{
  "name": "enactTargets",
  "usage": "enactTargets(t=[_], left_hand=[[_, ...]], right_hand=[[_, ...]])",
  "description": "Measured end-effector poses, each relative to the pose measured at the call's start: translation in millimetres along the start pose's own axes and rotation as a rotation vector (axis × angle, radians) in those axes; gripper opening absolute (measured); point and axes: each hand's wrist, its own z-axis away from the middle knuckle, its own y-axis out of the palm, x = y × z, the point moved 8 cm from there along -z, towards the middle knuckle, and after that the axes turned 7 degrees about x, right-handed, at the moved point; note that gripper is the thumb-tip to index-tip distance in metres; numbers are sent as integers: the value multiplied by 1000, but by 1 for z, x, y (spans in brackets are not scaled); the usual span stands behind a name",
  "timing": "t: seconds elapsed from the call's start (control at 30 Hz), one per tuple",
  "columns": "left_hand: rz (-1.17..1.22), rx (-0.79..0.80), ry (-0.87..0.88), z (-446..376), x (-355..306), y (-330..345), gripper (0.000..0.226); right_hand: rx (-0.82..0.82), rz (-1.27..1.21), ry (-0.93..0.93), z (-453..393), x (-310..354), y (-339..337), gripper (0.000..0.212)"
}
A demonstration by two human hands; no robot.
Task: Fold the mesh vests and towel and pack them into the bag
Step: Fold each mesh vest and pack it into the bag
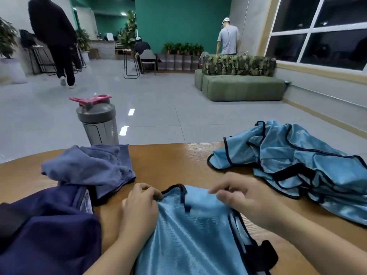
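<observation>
As laid: two vests (190, 235), one towel (89, 165).

1. A strip of bare bench (174, 161) runs down the middle, from the far edge toward the near vest (190, 235); a hand could pass there between the cloth piles.
2. On the left, the crumpled towel (89, 167) blocks the bench, its near edge resting on the dark bag (45, 235), which fills the near left corner.
3. On the right, a heap of mesh vests (297, 165) covers the bench to its right side.
4. A shaker bottle (98, 122) stands upright at the far edge, just behind the towel.
5. The left hand (139, 207) and right hand (244, 199) occupy the near centre, both pinching the near vest's top edge; a narrow bare strip lies between the left hand and the bag.
</observation>
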Motion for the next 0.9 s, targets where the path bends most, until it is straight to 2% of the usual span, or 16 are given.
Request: enactTargets(t=[0.1,0.17,0.23,0.33,0.47,0.57,0.7,0.73,0.8,0.9], left_hand=[[1,2,-1,1,0,-1,42],[15,6,-7,1,1,-1,39],[46,3,-13,2,1,-2,31],[97,-28,-18,4,0,-4,27],[120,-40,-43,4,2,-7,28],[110,-35,-66,1,4,-5,22],[66,-35,-104,-1,5,-4,24],[49,-35,-112,-1,6,-5,25],[13,-16,-135,-1,5,-5,32],[-68,133,-243,-10,2,-2,42]], right_hand=[[-129,-41,190,-2,-34,-2,15],[-199,-71,384,-8,-72,-2,10],[-148,-52,545,-13,-98,8,29],[-101,-23,675,-14,-106,12,56],[22,12,739,-12,-100,8,41],[158,109,770,-11,-103,10,47],[286,180,739,-12,-102,14,76],[315,204,744,-10,-101,15,74],[356,283,760,-8,-101,13,57],[368,365,770,-6,-101,9,34]])
